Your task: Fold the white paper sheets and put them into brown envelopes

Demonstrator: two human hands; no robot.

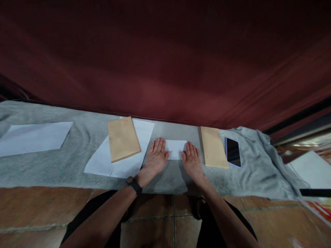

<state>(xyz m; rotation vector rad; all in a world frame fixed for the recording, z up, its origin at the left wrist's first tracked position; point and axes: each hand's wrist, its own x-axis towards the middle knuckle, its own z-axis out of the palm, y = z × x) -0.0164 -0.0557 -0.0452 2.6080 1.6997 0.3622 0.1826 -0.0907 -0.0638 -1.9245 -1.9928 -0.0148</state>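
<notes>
My left hand (156,156) and my right hand (192,159) lie flat and open, palms down, on a grey cloth (64,165). Between them sits a small folded white paper (176,148); both hands press on its side edges with fingers stretched out. A black band is on my left wrist. A brown envelope (122,138) lies to the left on white sheets (124,162). Another brown envelope (213,147) lies just right of my right hand.
A dark phone (233,152) lies beside the right envelope. A single white sheet (33,137) lies at the far left of the cloth. A dark red curtain (165,69) hangs behind. Brown floor tiles (38,210) are in front; more white paper (312,168) at far right.
</notes>
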